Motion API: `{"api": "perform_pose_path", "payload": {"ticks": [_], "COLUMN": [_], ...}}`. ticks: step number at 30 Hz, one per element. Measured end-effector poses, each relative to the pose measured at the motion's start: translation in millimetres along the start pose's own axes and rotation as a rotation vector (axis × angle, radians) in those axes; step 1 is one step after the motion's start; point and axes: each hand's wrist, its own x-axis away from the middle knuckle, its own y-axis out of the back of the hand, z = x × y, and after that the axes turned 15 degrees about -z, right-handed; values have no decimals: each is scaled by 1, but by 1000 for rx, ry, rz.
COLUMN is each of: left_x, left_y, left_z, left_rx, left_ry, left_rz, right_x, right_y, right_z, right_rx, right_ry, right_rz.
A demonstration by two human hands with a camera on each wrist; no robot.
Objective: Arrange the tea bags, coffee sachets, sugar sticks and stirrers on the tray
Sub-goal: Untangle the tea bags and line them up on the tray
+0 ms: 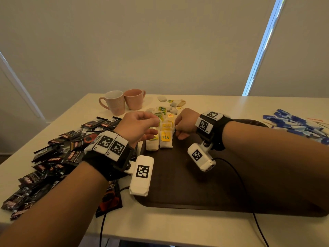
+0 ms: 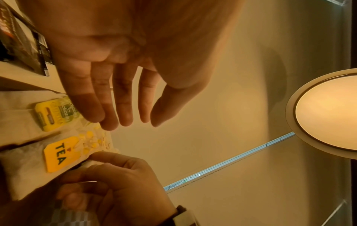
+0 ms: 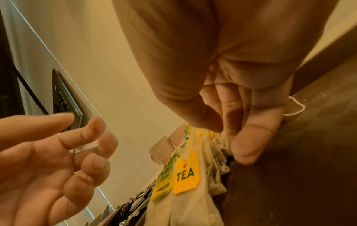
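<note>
Nearest us, the dark tray (image 1: 195, 189) lies bare over most of its surface. At its far-left corner, about eleven o'clock, two rows of tea bags (image 1: 166, 139) are laid overlapping, the front one carrying a yellow TEA tag (image 2: 58, 154).

Our left hand (image 1: 138, 127) hovers at nine o'clock of the rows, fingers loosely spread and relaxed, holding nothing; the left wrist view shows the fingertips (image 2: 108, 122) just over the green-tagged bag. Our right hand (image 1: 185, 124) sits at three o'clock of the rows with its fingers curled in, thumb against forefinger; whether it pinches a bag's edge or a string we cannot tell, though its knuckles lie right beside the stack.

Further left, at nine to ten o'clock, the coffee sachets (image 1: 53, 157) sprawl in a heap on the table (image 1: 178, 227), off the tray. At two o'clock the blue sugar sticks (image 1: 299, 125) lie in their own pile, also off the tray. Beyond the rows, at twelve o'clock, loose tea bags (image 1: 170, 104) remain unsorted beside two pink mugs (image 1: 124, 101).

We judge the task barely begun: some tea placed, coffee and sugar untouched, stirrers not clearly seen.
</note>
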Motion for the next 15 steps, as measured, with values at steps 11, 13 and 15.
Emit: {"api": "perform_pose_path", "payload": {"ticks": [11, 13, 15], "left_x": [-1, -2, -2], "left_y": [-5, -5, -5], "left_z": [1, 1, 1], "left_rx": [-5, -8, -9], "left_ry": [8, 6, 5], "left_rz": [-3, -6, -8], "right_x": [-2, 2, 3], "right_y": [-1, 1, 2], "right_z": [5, 9, 9], "right_rx": [19, 10, -27], "right_ry": [-42, -77, -76], "right_rz": [70, 137, 129]}}
